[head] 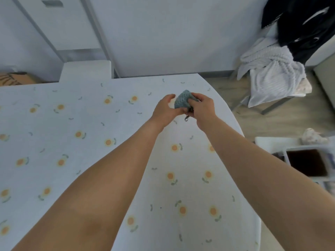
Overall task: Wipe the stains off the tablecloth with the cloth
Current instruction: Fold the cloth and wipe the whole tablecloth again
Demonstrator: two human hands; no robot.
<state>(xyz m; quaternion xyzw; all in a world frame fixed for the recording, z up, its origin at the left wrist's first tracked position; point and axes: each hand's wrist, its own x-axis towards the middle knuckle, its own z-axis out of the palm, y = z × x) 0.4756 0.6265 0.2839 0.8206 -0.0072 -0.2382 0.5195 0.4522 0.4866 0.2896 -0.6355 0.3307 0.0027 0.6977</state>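
Tablecloth [90, 134] nearest; 2 hands, left hand [164, 110], right hand [204, 107], fingers pinching 1 cloth [182, 101] (grey-blue).

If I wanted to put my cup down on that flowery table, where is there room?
Most of the tablecloth lies bare: the wide stretch left of the left hand, and the near part between the two forearms. It is busy only near the far right edge, where both hands, the right hand included, hold the blue-grey cloth above the table.

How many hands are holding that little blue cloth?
2: the left hand grips the cloth from the left, the right hand from the right, above the tablecloth.
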